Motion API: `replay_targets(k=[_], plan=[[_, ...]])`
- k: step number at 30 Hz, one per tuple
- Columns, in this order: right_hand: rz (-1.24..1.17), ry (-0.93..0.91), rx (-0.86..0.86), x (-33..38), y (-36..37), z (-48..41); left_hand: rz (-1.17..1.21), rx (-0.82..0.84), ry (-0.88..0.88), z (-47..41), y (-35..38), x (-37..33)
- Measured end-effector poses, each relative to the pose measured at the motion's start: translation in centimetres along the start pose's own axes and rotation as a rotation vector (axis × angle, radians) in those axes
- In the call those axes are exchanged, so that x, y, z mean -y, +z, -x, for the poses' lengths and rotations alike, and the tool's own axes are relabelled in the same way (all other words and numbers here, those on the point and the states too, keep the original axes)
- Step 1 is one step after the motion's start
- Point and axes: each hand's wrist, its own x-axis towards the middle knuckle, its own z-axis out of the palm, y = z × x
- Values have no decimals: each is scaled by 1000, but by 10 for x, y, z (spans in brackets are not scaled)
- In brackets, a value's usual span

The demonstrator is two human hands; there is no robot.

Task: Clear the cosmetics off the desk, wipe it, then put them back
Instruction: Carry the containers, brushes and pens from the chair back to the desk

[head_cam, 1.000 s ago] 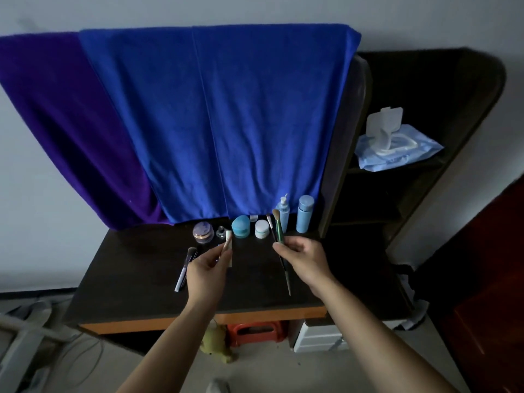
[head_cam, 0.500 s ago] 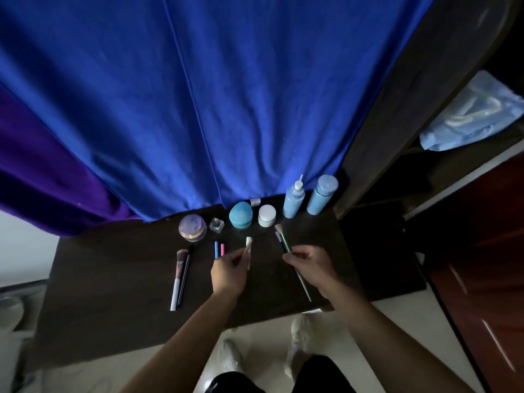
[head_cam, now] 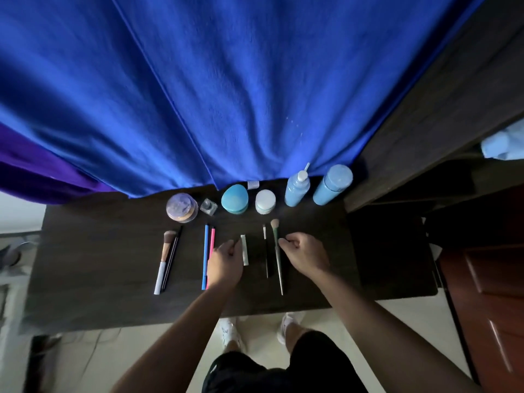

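left hand (head_cam: 225,265) pinches the white stick (head_cam: 244,250), right hand (head_cam: 304,255) pinches the green brush (head_cam: 277,258); bare desk (head_cam: 368,251) lies right, toward its edge.

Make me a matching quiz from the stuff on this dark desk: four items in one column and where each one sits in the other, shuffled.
Column one:
1. Teal egg-shaped case
2. Light blue pump bottle
3. Long green-handled makeup brush
4. Short white stick

Column two:
A. Lying flat beside the left hand
B. Back row, between the small clear glass bottle and the white round jar
C. Lying flat at the fingertips of the right hand
D. Back row, just left of the light blue capped bottle

Pairs: 1-B, 2-D, 3-C, 4-A
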Motion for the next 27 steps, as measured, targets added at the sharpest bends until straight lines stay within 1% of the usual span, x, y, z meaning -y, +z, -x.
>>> replay_targets(k=[3,6,10,13,15,17,20,23,27], plan=[[22,-51,-20,3,-13,6,-23,37,23,1,-14,-6],[52,-160,-127,11,-28,21,-111,38,124,3,-39,-16],[188,-261,-353,17,-42,51,-289,-40,459,8,-77,-26],[290,-287,-543,7,-43,85,-424,-28,675,12,-99,-24],[290,-270,-718,-5,-36,115,-486,-20,829,19,-110,-25],[262,-207,-876,-17,-28,148,-508,-4,978,30,-115,-31],[271,-87,-992,-39,-19,202,-563,14,1141,55,-111,-45],[226,-13,-1103,-61,-20,258,-500,62,1260,94,-101,-69],[232,97,-1273,-96,-28,334,-437,101,1483,168,-83,-98]])
